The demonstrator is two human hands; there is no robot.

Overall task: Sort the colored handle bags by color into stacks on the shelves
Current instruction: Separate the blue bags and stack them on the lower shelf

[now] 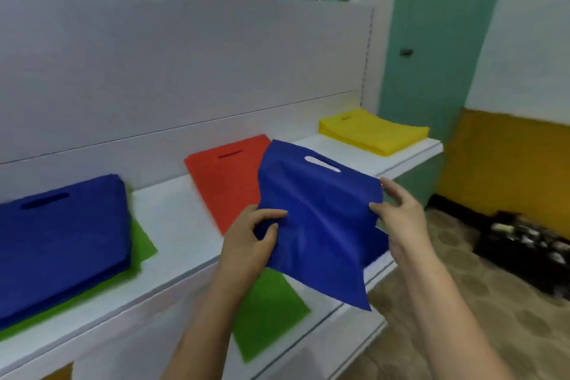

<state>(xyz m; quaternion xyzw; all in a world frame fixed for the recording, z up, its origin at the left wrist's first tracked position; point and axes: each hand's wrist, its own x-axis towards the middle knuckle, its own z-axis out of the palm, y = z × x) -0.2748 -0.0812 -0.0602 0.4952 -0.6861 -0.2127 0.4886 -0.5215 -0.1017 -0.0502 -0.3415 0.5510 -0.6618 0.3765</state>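
Blue bag (317,213) pinched between our left hand (249,241) and right hand (401,219), fingers closed on side edges; blue stack (61,234) lies far left along shelf (172,225), left hand nearer.

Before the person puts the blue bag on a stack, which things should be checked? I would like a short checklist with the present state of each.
1. Left hand grips the held blue bag: ok.
2. Right hand grips its other edge: ok.
3. Held bag lies flat: not ok, it is creased and one corner hangs down.
4. Blue stack on the upper shelf is in view at the left: ok.
5. Blue stack holds only blue: not ok, a green bag sticks out from under it.
6. Stack is within reach: cannot tell.
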